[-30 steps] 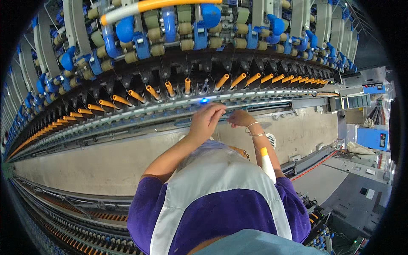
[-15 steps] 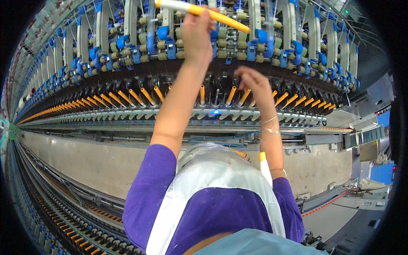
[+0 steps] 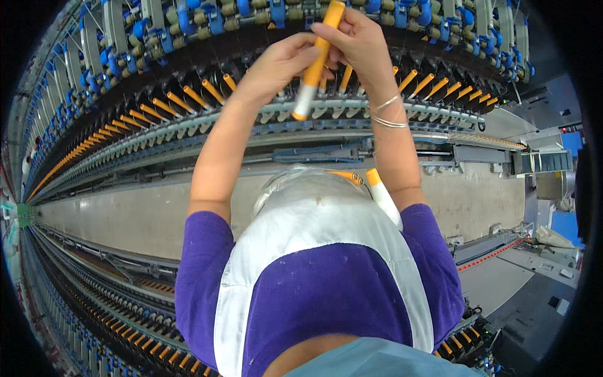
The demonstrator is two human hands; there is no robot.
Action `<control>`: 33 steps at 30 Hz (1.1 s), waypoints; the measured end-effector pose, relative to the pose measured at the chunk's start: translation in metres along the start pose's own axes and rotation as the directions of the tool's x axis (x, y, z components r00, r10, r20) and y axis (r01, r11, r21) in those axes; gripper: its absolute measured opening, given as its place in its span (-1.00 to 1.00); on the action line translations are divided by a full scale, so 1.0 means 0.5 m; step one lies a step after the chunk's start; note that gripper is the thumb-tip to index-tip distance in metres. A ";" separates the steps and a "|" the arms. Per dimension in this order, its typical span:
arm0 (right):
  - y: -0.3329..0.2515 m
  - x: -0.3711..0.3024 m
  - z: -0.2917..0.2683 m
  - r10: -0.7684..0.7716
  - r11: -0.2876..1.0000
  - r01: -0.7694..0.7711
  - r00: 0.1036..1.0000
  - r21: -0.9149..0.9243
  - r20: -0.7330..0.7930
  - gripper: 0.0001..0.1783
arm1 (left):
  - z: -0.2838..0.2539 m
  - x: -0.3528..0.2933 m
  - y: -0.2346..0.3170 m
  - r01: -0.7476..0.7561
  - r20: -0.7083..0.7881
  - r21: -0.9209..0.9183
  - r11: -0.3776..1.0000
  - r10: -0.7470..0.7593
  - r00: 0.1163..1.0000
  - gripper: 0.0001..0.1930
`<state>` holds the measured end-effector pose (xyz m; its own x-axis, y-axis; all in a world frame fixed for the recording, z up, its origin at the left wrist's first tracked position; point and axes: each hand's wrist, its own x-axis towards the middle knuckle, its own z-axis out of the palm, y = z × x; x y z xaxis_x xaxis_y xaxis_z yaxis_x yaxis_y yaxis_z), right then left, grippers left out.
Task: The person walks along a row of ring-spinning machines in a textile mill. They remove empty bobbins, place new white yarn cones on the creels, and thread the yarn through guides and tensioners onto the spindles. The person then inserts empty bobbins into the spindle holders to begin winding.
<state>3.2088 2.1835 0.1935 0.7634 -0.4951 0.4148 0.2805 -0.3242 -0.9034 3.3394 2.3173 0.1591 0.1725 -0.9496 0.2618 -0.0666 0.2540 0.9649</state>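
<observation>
A yellow bobbin (image 3: 319,61) with a band of white yarn near its lower end is held slanted in front of the spinning machine. My left hand (image 3: 279,68) pinches it from the left, around the middle. From the right, my right hand (image 3: 359,45) grips its upper part, with the thumb laid along the tube. Some fingers of both hands are hidden behind the bobbin. Just beyond my hands runs a long row of upright yellow tubes (image 3: 196,95) on spindles.
Above the tubes are blue and grey drafting arms with rollers (image 3: 217,22). A pale rail (image 3: 251,116) runs below them. At my waist, a white apron (image 3: 308,207) bulges, with a yarn-wound bobbin (image 3: 384,196) sticking out. Another machine row (image 3: 119,314) stands behind me, lower left.
The bobbin has come down and turned from nearly level to steeply slanted. My right hand has moved up and left from the tubes to grip it alongside my left hand.
</observation>
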 end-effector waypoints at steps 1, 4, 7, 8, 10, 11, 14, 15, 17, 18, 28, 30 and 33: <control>0.000 -0.001 0.002 -0.041 0.997 0.035 0.996 -0.074 -0.077 -0.92 | 0.012 0.003 -0.010 -0.021 -0.103 -0.017 1.000 0.019 0.995 -0.62; 0.022 -0.014 0.011 -0.198 0.938 0.256 0.949 0.232 -0.246 -0.73 | 0.023 0.005 -0.019 -0.228 -0.135 -0.603 0.765 0.184 0.974 -0.64; 0.060 -0.052 -0.002 0.055 0.997 -0.058 0.997 -0.050 -0.060 -0.65 | 0.014 0.000 -0.015 -0.293 -0.288 -0.744 0.600 0.108 0.952 -0.62; 0.072 -0.066 -0.005 0.252 0.953 -0.256 0.967 -0.161 -0.049 -0.62 | 0.007 -0.001 -0.015 -0.313 -0.313 -0.786 0.533 0.094 0.945 -0.61; 0.097 -0.094 0.000 0.365 0.924 -0.382 0.875 -0.009 0.317 -0.56 | 0.003 0.000 -0.023 -0.324 -0.306 -0.848 0.421 0.111 0.946 -0.58; 0.106 -0.102 0.010 0.244 0.937 -0.320 0.885 0.137 0.398 -0.55 | 0.002 0.002 -0.030 -0.313 -0.278 -0.872 0.376 0.144 0.950 -0.57; 0.119 -0.115 0.034 0.138 0.949 -0.276 0.800 0.153 0.584 -0.62 | 0.010 0.010 -0.056 -0.309 -0.251 -0.893 0.327 0.209 0.945 -0.55; 0.116 -0.110 0.045 0.224 0.953 -0.301 0.767 0.029 0.601 -0.67 | 0.011 0.011 -0.061 -0.305 -0.251 -0.902 0.306 0.203 0.946 -0.55; 0.112 -0.104 0.051 0.216 0.965 -0.262 0.761 -0.015 0.612 -0.69 | 0.013 0.010 -0.068 -0.294 -0.231 -0.917 0.269 0.244 0.942 -0.55; 0.110 -0.103 0.048 0.168 0.974 -0.225 0.792 0.026 0.587 -0.68 | 0.012 0.009 -0.069 -0.284 -0.227 -0.924 0.255 0.232 0.946 -0.55; 0.117 -0.140 0.050 0.221 0.908 -0.357 0.852 0.217 0.474 -0.68 | 0.013 -0.006 -0.067 -0.315 -0.281 -0.917 0.245 0.164 0.946 -0.57; 0.113 -0.142 0.072 0.199 0.937 -0.334 0.756 0.105 0.624 -0.68 | 0.015 -0.003 -0.077 -0.305 -0.271 -0.922 0.239 0.164 0.949 -0.57; 0.106 -0.142 0.087 0.244 0.897 -0.420 0.732 0.140 0.636 -0.70 | 0.014 -0.001 -0.089 -0.263 -0.220 -0.937 0.229 0.196 0.956 -0.57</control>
<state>3.1950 2.2367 0.1116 0.9974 0.0709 0.0145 0.0124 0.0304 -0.9995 3.3354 2.3054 0.1157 0.3678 -0.8172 0.4437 0.8605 0.4800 0.1708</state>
